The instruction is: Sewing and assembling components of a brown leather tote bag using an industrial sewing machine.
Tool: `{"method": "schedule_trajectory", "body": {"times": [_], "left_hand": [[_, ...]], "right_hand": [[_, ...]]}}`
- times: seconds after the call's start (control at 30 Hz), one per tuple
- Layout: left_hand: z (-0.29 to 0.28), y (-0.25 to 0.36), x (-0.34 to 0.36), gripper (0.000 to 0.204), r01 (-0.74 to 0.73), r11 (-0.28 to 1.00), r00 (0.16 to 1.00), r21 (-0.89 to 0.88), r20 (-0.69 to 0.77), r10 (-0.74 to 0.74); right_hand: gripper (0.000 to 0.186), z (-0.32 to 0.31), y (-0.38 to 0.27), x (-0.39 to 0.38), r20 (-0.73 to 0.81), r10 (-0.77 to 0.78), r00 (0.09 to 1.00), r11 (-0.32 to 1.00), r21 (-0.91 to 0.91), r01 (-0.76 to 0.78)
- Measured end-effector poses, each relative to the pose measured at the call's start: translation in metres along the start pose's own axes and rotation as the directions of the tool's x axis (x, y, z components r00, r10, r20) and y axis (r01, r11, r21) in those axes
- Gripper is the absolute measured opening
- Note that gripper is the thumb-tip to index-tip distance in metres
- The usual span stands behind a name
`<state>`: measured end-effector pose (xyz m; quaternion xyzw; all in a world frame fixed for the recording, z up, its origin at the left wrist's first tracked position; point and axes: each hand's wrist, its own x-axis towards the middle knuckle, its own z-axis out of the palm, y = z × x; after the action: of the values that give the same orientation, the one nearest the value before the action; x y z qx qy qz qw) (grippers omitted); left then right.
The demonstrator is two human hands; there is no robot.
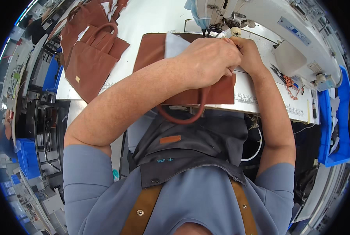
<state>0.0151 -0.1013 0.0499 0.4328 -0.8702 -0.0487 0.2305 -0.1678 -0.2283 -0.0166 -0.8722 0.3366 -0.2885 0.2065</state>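
Observation:
A brown leather-like bag panel [149, 53] lies on the white sewing table in front of me. Its rounded handle [182, 120] hangs over the near edge, and a pale grey-white piece [175, 44] rests on the panel. My left hand [213, 60] is closed above the panel, reaching across to the right with its fingers bent. Beside it, my right hand [248, 53] is also closed, its fingertips meeting the left ones just below the sewing machine's round part [235, 30]. Whatever the fingertips pinch is too small or hidden to make out.
The white sewing machine [296, 31] fills the far right. Several brown bag pieces with handles [90, 58] are heaped at the left. Scissors [278, 73] with orange-wrapped handles lie right of my right forearm. A blue bin [335, 156] hangs at the table's right end.

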Motion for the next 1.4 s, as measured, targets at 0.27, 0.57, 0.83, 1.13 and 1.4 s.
{"method": "schedule_trajectory", "body": {"times": [0.27, 0.57, 0.83, 1.13, 1.4], "left_hand": [[0.003, -0.029, -0.004, 0.012, -0.089, 0.996, 0.995, 0.012, -0.048, 0.09], [0.028, 0.048, -0.041, 0.015, -0.048, 0.88, 0.972, -0.473, 0.18, 0.149], [-0.089, 0.019, -0.093, 0.014, 0.113, 0.781, 0.879, -0.614, -0.304, -0.366], [-0.031, -0.074, -0.2, 0.015, 0.292, 0.229, 0.389, -0.929, -0.103, -0.916], [-0.058, -0.044, -0.199, 0.025, 0.776, 0.198, 0.425, -0.599, 0.264, -0.866]], "right_hand": [[0.023, -0.017, -0.026, -0.029, 0.116, 0.065, 0.991, 0.998, -0.006, -0.065], [0.016, -0.029, -0.062, -0.116, 0.017, 0.035, 0.999, 0.999, 0.004, -0.035], [0.019, -0.005, -0.084, -0.162, 0.056, 0.039, 0.998, 0.923, 0.38, -0.058], [0.048, 0.018, -0.094, -0.133, 0.261, -0.133, 0.956, 0.142, 0.96, -0.243], [0.033, 0.019, -0.096, -0.097, 0.167, 0.375, 0.912, 0.453, 0.825, -0.337]]}}
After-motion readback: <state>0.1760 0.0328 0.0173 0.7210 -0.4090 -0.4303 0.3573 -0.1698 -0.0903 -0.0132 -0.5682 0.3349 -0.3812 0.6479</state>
